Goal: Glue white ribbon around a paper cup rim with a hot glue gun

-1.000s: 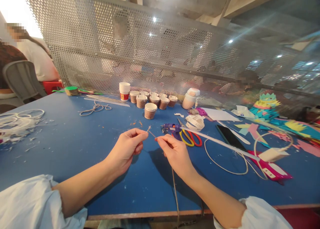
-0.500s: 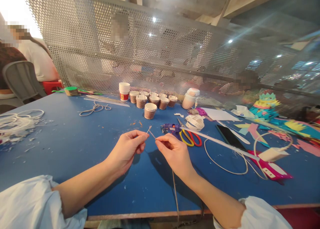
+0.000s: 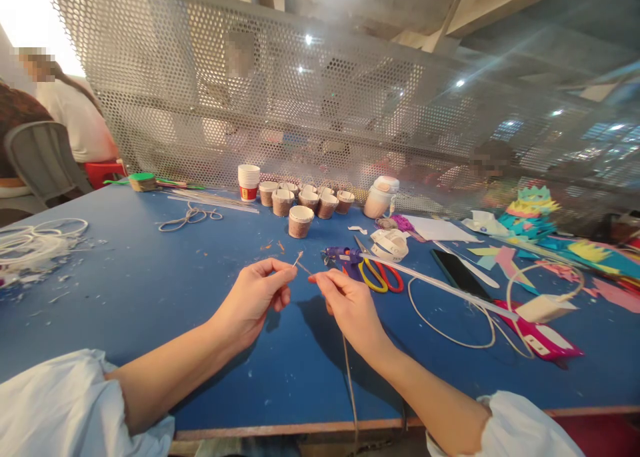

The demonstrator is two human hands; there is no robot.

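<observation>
Above the blue table point(image 3: 210, 370), my left hand point(image 3: 256, 300) pinches a short thin pale piece point(image 3: 299, 258), stick or wire, pointing up from the thumb and forefinger. My right hand point(image 3: 350, 304) is closed on a thin greyish cord point(image 3: 351, 377). One end of it reaches left to the pale piece; the long part hangs below the hand over the table's front edge. Whether the end is tied or only touching, I cannot tell. Just beyond my right hand lie a purple glue gun point(image 3: 345, 254) and scissors point(image 3: 383, 276) with yellow and red handles.
Several small brown-wrapped cups point(image 3: 301, 222) stand at the back beside stacked paper cups point(image 3: 249, 182). A jar point(image 3: 381, 197), white tape roll point(image 3: 390, 244), phone point(image 3: 461, 274) and pink power strip point(image 3: 543, 337) with cables lie rightward. White coiled cord point(image 3: 40, 240) lies left. A perforated screen point(image 3: 200, 110) rises behind.
My right hand has turned slightly and its fingers have shifted a little on the cord. My left hand has hardly moved.
</observation>
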